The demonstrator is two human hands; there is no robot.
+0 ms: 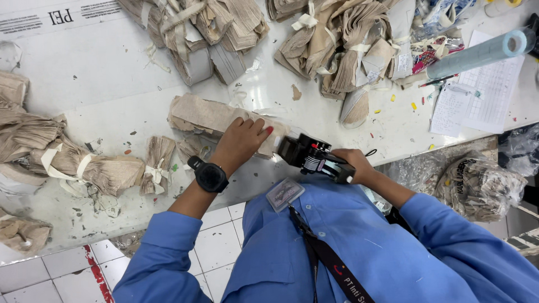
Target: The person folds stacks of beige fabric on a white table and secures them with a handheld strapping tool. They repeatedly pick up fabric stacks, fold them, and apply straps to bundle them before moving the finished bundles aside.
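Risk first: label gun [315, 159] clamped in right hand [355, 166], nose against tan paper bundle [216, 119] pinned flat under left hand [242, 138], fingers spread on top, close to nose. Could slip and mark fingertips, or nudge bundle off near bench [101, 84] edge. Tight between tied stacks [95, 168]; open room only far left.

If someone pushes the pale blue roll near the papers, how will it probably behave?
The pale blue roll is a long cylinder lying on its side on the white table, so it would likely roll. It looks like thin wound film, probably light. The handwritten sheets beneath may slide along.
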